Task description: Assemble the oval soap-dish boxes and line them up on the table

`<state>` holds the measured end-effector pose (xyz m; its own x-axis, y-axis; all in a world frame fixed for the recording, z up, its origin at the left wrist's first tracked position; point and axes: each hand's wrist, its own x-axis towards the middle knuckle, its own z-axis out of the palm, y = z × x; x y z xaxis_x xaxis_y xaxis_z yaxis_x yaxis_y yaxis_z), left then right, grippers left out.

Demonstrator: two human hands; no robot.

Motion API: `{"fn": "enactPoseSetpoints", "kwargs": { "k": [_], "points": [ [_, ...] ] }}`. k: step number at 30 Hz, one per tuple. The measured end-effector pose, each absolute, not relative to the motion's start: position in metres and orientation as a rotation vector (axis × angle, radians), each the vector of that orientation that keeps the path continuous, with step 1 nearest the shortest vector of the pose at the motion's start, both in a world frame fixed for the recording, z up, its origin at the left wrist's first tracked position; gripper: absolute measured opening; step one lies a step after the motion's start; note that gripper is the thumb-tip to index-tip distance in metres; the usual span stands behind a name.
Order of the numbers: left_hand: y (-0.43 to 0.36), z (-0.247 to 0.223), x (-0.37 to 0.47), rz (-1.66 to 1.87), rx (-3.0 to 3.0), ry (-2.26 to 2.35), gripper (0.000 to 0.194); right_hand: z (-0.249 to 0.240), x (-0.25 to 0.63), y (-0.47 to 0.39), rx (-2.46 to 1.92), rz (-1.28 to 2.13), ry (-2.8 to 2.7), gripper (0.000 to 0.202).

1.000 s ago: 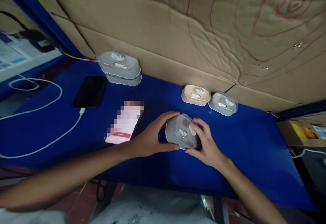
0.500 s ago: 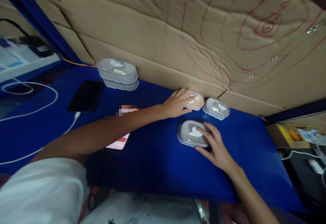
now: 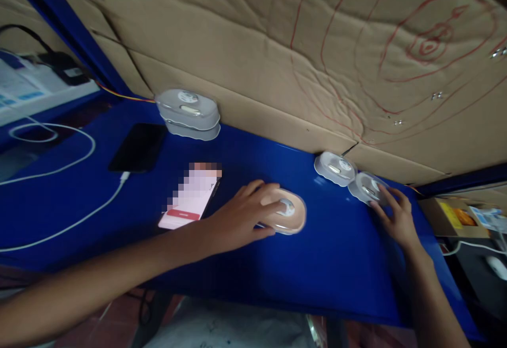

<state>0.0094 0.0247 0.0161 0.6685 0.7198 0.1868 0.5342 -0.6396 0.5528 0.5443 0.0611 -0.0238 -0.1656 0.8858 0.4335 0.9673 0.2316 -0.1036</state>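
Observation:
A peach oval box (image 3: 296, 220) with a clear lid and a round sticker rests on the blue table, nearer to me than the row at the back. My left hand (image 3: 253, 210) grips it from the left, thumb at the near side and fingers over the lid. On the right, my right hand (image 3: 398, 216) is closed on the right end of a grey oval box (image 3: 361, 187). That box stands beside another grey box (image 3: 335, 168), their ends touching or nearly so. Both lie close to the cardboard wall.
Two stacked grey boxes (image 3: 189, 110) stand at the back left against the cardboard wall (image 3: 222, 47). A lit phone (image 3: 194, 200) lies left of my left hand. Behind it is a dark phone (image 3: 138, 147) on a white cable (image 3: 95, 221). A cardboard box (image 3: 455, 216) sits at far right.
My left hand has drawn the peach box toward me, away from the wall. My right hand has moved its grey box back and right, to the end of the row.

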Motion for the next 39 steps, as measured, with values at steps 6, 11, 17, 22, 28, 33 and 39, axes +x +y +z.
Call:
{"fn": "enactPoseSetpoints", "kwargs": {
  "k": [6, 11, 17, 22, 28, 33, 39],
  "points": [
    [0.014, 0.01, 0.025, 0.533, 2.439, 0.826, 0.075, -0.011, 0.4, 0.058, -1.669, -0.172, -2.218, 0.078],
    [0.01, -0.011, 0.028, 0.627, 2.204, 0.827, 0.092, 0.004, 0.309, 0.013, -1.034, 0.418, -2.676, 0.094],
    [0.006, -0.022, 0.022, 0.714, 2.029, 0.879, 0.116, 0.003, 0.31, 0.021, -1.039, 0.549, -2.42, 0.075],
    [-0.001, -0.004, 0.015, 0.547, 2.008, 0.79, 0.11, -0.014, 0.322, 0.038, -1.334, 0.259, -2.237, 0.054],
    [0.005, 0.007, 0.015, 0.599, 1.94, 0.865, 0.092, -0.004, 0.307, 0.019, -1.075, 0.394, -2.494, 0.054],
    [0.013, -0.007, 0.014, 0.667, 1.912, 0.905, 0.114, 0.005, 0.292, 0.003, -0.916, 0.418, -2.68, 0.056],
    [0.005, -0.017, 0.013, 0.563, 2.153, 0.97, 0.144, 0.008, 0.3, 0.007, -0.968, 0.386, -2.492, 0.041]
  ]
}}
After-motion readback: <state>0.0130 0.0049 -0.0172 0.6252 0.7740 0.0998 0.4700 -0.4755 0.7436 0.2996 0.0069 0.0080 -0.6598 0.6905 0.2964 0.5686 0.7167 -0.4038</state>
